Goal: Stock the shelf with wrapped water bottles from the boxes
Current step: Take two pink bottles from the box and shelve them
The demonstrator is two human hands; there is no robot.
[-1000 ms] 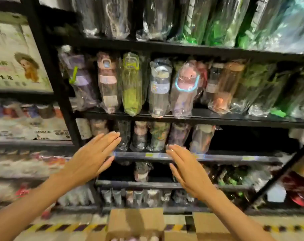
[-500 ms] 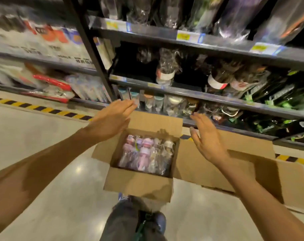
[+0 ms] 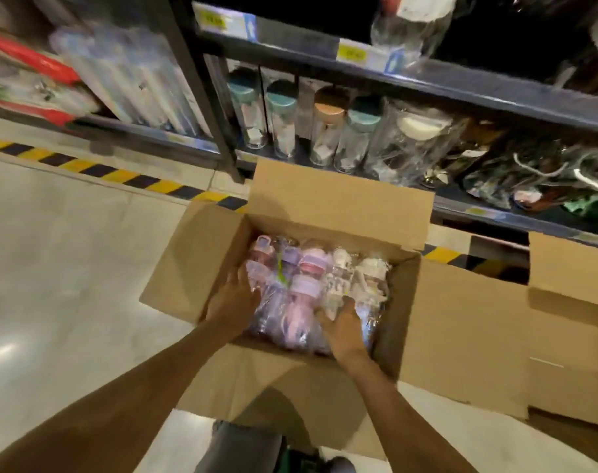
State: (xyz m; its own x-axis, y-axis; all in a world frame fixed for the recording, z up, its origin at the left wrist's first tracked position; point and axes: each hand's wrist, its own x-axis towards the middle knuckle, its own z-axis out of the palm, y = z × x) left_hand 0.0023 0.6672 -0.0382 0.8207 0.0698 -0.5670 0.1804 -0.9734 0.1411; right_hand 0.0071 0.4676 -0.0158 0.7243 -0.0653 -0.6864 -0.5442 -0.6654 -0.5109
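Closest to you, your knee (image 3: pixel 246 448) in grey trousers showed at the bottom, just under the near flap of the open box (image 3: pixel 328 196). The box sat on the pale floor (image 3: pixel 58 268), right in front of the shelf (image 3: pixel 461 90).

Both your hands were down inside the box. Your left hand (image 3: pixel 232 303) was at the left wall of the box. Its fingers lay on the wrapped water bottles (image 3: pixel 304 288), but you could not tell if they were curled around one or only touching. Your right hand (image 3: pixel 343 331) was near the middle of the box, at the near side. Its fingers were bent into the shiny wrap over a pale bottle, and again you could not tell for sure if they held it.

The bottles filled the box. They lay side by side in clear plastic, pink and purple ones on the left and white ones on the right.

A second box (image 3: pixel 529 343) stood touching the first one on its right side. Its flaps were open too.

Past the boxes, a yellow and black stripe (image 3: pixel 120 175) ran along the floor at the foot of the shelf. On the lowest shelf board stood clear bottles with blue-green lids (image 3: pixel 280 121) and one with an orange lid (image 3: pixel 328 128). Yellow price tags (image 3: pixel 350 54) were stuck on the edge of the board above.
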